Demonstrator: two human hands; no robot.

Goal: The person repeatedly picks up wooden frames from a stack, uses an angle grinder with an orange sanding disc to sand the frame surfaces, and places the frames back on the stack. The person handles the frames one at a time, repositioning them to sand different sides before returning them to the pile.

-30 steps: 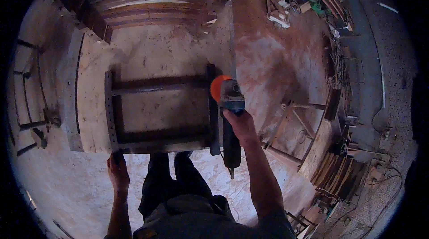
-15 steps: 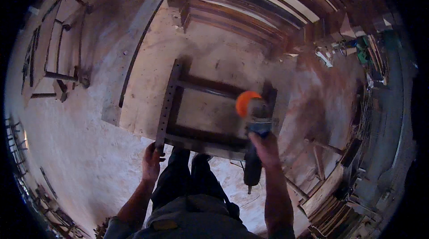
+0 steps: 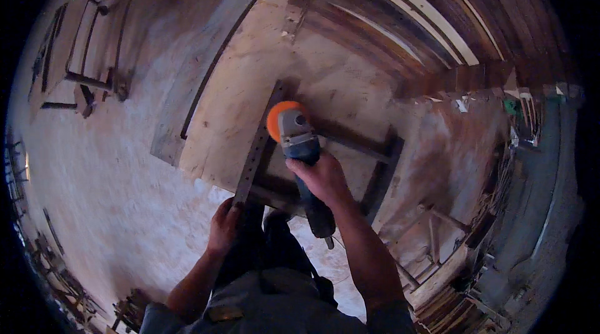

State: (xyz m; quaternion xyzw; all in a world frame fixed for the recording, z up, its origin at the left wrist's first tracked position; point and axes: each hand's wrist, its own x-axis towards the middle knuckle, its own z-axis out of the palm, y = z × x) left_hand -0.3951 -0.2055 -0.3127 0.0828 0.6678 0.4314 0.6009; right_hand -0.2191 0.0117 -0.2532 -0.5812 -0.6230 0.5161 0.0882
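Observation:
My right hand (image 3: 320, 178) is wrapped round the body of an angle grinder (image 3: 301, 146), whose orange disc (image 3: 284, 115) is over the left rail of a dark frame (image 3: 257, 140). Whether the disc touches the rail I cannot tell. A row of small holes runs along that rail. At the rail's near end, my left hand (image 3: 226, 224) grips the frame, fingers closed over it. The frame lies flat on a pale wooden board (image 3: 219, 109), and the grinder hides part of its far crossbar.
Stacked wooden planks (image 3: 400, 15) fill the far right. A metal stand (image 3: 87, 40) is on the floor at far left. Wooden offcuts (image 3: 450, 315) lie at the near right, beside a small trestle (image 3: 434, 228). Shavings and scraps line the right wall.
The grinder in my right hand has moved left, from the frame's right side to its left rail. My left hand keeps its hold on the near end. The whole view has shifted somewhat.

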